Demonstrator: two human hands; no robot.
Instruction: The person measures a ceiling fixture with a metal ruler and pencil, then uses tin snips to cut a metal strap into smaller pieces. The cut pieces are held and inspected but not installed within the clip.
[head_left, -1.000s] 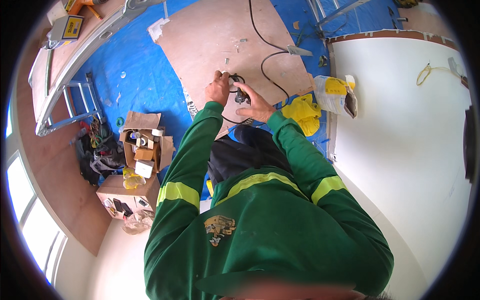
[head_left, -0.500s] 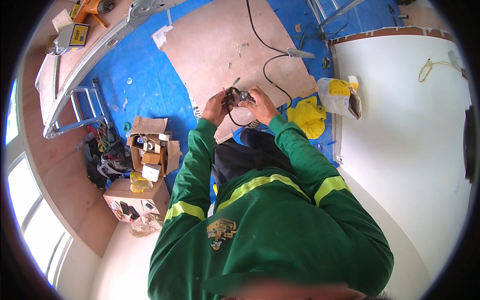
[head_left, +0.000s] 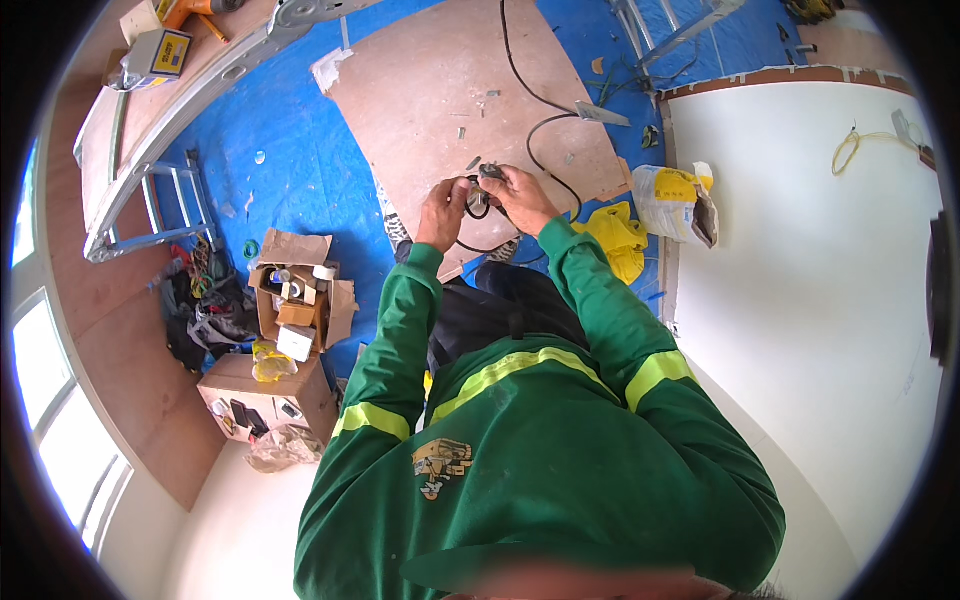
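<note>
Left hand (head_left: 443, 207) and right hand (head_left: 520, 192), both closed on a small black fitting (head_left: 478, 192) with its black cable (head_left: 520, 90), above the plywood sheet (head_left: 450, 100). Advisable: steady the fitting, keep cable slack.

Below you a blue tarp (head_left: 290, 170) covers the floor, a plywood sheet (head_left: 450, 90) on it; white wall (head_left: 820, 260) right, bright windows (head_left: 50, 440) left.
</note>
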